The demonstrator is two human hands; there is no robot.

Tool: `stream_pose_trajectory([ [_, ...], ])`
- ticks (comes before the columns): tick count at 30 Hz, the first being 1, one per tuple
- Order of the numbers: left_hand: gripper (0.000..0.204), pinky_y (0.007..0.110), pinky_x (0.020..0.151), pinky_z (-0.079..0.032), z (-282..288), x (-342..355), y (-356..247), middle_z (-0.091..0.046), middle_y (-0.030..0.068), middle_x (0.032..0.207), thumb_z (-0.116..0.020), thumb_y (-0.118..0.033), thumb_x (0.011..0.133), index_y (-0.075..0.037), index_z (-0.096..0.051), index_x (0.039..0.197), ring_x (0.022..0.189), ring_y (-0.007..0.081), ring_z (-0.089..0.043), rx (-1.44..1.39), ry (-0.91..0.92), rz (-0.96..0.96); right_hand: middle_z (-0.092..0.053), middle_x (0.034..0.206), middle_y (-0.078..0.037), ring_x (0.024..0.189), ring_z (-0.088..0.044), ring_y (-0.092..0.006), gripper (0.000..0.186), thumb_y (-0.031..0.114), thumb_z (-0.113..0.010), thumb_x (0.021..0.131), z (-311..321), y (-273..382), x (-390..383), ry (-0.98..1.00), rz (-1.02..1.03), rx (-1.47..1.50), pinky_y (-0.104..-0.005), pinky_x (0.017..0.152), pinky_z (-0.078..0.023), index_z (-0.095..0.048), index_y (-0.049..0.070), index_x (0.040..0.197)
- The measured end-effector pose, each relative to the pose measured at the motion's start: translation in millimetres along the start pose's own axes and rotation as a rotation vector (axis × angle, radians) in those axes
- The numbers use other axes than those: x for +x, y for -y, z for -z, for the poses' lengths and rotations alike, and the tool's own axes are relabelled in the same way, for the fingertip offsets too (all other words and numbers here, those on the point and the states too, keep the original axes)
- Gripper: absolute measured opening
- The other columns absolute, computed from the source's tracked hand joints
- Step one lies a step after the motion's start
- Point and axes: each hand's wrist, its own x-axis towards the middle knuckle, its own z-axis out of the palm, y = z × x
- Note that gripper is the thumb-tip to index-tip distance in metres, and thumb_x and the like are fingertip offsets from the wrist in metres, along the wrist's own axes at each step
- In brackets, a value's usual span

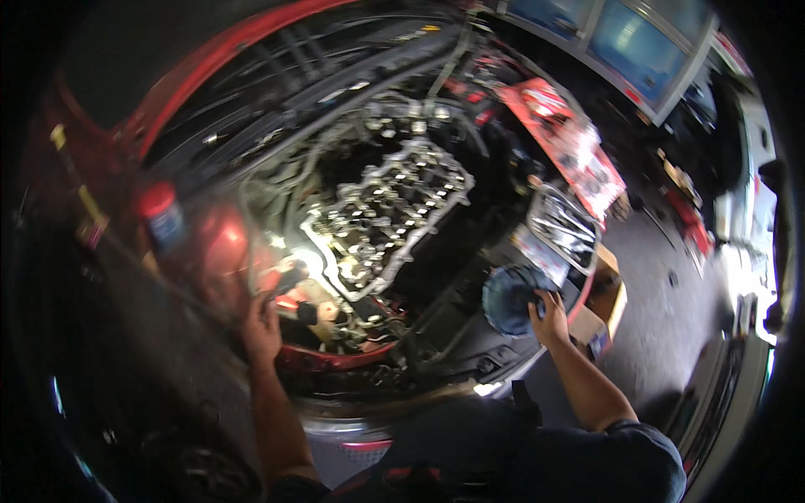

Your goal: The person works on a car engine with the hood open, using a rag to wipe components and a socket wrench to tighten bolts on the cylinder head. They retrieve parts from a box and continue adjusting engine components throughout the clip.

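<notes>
An open engine bay holds an engine head (386, 214) with exposed valvetrain. My left hand (262, 327) is at the red fender beside a bright light (306, 261) and a small dark object; its fingers are blurred, so whether they hold anything is unclear. My right hand (549, 314) grips the near right rim of a round dark-blue dish (511, 298) on the front of the bay. Just beyond it sit a metal tray of tools (560, 226) and a red mat (597, 180) with small items.
A red-capped canister (163, 214) sits at the left. The raised hood edge (197, 80) arches across the upper left. A cardboard box (614, 289) is right of the car, with loose tools on the floor (646, 335) and a blue-paned frame (629, 50) at upper right.
</notes>
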Motion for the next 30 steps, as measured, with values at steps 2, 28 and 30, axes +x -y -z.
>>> stream_pose_trajectory([
  [2, 0.024, 0.043, 0.086, -0.049, -3, -1, -3, -0.066, 0.0172, 0.102, -0.062, -0.020, 0.092, -0.005, -0.065, 0.111, 0.095, 0.0359, -0.064, 0.106, -0.018, -0.056, -0.053, 0.123, -0.023, 0.115, -0.050, -0.0422, 0.042, 0.017, -0.064, 0.085, -18, 7, 2, -0.014, -0.030, -0.158, -0.0467, 0.102, -0.041, -0.056, 0.002, 0.123],
  [28, 0.022, 0.043, 0.086, -0.048, -15, 6, -7, -0.068, 0.0110, 0.105, -0.062, -0.024, 0.092, -0.011, -0.066, 0.108, 0.098, 0.0330, -0.063, 0.332, 0.025, 0.089, -0.045, 0.135, -0.025, 0.127, -0.044, -0.0419, 0.061, 0.020, -0.064, 0.085, -5, 26, -75, 0.086, 0.155, -0.228, -0.0499, 0.108, -0.035, -0.041, 0.001, 0.138],
  [30, 0.021, 0.042, 0.085, -0.048, -15, 6, -7, -0.069, 0.0112, 0.104, -0.062, -0.024, 0.092, -0.011, -0.066, 0.107, 0.097, 0.0329, -0.064, 0.347, 0.009, 0.064, -0.046, 0.134, -0.024, 0.125, -0.045, -0.0415, 0.058, 0.020, -0.063, 0.086, -2, 38, -87, 0.090, 0.217, -0.188, -0.0505, 0.108, -0.035, -0.043, 0.001, 0.137],
])
